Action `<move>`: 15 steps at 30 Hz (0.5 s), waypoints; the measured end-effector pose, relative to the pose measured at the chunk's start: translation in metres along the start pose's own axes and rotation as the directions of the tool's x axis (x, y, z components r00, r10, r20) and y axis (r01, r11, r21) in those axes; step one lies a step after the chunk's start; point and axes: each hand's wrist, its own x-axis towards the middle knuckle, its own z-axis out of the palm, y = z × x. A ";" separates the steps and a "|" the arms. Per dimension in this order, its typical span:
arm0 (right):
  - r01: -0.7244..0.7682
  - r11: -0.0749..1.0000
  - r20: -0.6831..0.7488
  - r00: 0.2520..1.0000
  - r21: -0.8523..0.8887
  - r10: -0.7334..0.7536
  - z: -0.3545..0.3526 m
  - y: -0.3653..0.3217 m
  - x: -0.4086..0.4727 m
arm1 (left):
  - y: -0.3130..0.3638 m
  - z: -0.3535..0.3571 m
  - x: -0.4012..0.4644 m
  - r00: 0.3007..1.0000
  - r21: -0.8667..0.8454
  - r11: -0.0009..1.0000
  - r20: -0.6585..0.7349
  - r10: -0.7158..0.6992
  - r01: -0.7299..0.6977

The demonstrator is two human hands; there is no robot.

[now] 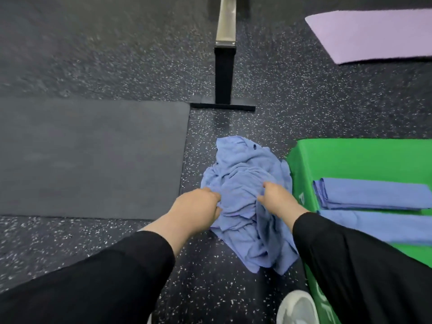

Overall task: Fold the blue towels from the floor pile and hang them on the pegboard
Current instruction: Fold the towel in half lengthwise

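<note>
A crumpled pile of blue towels (245, 183) lies on the speckled dark floor, just left of a green box (350, 157). My left hand (198, 206) grips the cloth at the pile's left side, fingers curled into the folds. My right hand (275, 197) grips the cloth at the pile's right side. Two folded blue towels lie on the green box: one (374, 192) further back, one (378, 225) nearer, partly hidden by my right sleeve. The pegboard is not in view.
A dark grey mat (88, 157) covers the floor to the left. A black and metal post with a flat foot (223, 85) stands behind the pile. A purple mat (374, 36) lies at the back right. My white shoe (297, 307) shows at the bottom.
</note>
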 end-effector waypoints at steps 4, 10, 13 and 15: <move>-0.021 0.998 -0.004 1.000 0.058 0.021 0.032 0.005 0.008 | -0.005 0.006 0.003 1.000 -0.013 1.000 0.027 0.001 -0.001; -0.046 0.975 -0.074 0.995 0.216 0.063 0.025 -0.002 0.018 | -0.011 0.008 0.012 0.998 -0.100 0.993 0.023 -0.056 0.058; 0.031 0.885 -0.156 0.987 0.465 0.047 -0.012 -0.012 0.009 | -0.008 -0.001 0.008 0.994 -0.178 0.978 0.000 -0.108 0.106; 0.092 0.798 -0.211 0.976 0.595 0.045 -0.046 -0.019 -0.009 | -0.002 -0.017 0.000 0.992 -0.247 0.963 -0.023 -0.120 0.111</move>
